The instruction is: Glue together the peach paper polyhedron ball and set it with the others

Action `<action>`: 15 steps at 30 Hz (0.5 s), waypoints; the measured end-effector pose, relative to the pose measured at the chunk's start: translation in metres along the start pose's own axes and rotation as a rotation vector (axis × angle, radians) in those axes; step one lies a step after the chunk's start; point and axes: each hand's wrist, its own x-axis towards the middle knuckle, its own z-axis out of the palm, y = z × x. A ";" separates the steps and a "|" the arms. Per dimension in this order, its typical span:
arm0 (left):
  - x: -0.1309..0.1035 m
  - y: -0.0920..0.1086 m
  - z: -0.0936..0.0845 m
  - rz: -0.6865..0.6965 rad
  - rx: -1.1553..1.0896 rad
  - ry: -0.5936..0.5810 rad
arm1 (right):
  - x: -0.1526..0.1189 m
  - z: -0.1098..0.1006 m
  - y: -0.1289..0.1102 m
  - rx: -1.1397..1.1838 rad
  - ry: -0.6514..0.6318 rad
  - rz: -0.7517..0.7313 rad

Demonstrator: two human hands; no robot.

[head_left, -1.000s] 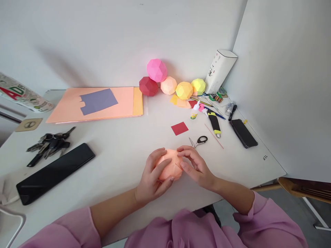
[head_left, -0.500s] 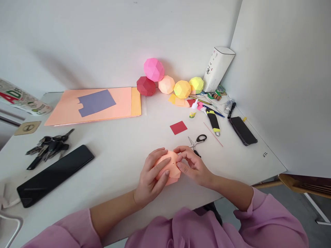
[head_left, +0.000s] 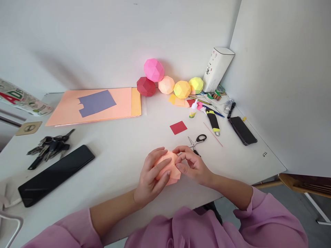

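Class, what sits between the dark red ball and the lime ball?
A pale peach ball and an amber ball, side by side, in the head view.

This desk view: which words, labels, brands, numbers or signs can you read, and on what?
"AD": large letters on the white printed cylinder; smaller lettering there is unreadable.
Possibly "220": small dark mark on the white desktop; not certain.
Too small or blurred: the yellow label on the small white bottle, dark print on the tall white box, the emblem on the square tan mat.
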 end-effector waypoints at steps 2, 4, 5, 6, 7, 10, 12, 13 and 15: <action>0.000 -0.001 0.000 -0.001 -0.004 -0.006 | 0.000 0.000 0.000 0.003 0.001 0.004; -0.001 -0.001 0.000 0.005 -0.005 -0.009 | 0.001 0.000 0.000 0.010 -0.003 0.010; -0.001 -0.001 -0.001 0.009 -0.006 -0.012 | 0.001 -0.001 0.000 0.011 -0.006 0.011; -0.001 -0.001 -0.001 0.011 -0.007 -0.015 | 0.001 -0.001 0.000 0.013 -0.009 0.012; -0.001 -0.001 -0.001 0.010 -0.007 -0.019 | 0.001 -0.001 0.000 0.015 -0.012 0.011; -0.001 -0.001 0.000 0.005 -0.005 -0.027 | 0.000 -0.002 0.000 0.022 -0.021 0.007; -0.001 -0.002 0.000 0.005 0.002 -0.026 | -0.001 -0.002 0.000 0.023 -0.018 0.002; -0.001 -0.002 0.001 0.009 0.005 -0.024 | -0.001 -0.001 0.000 0.020 -0.016 0.000; -0.001 -0.002 0.001 0.016 0.010 -0.021 | -0.002 -0.001 -0.001 0.010 -0.011 0.000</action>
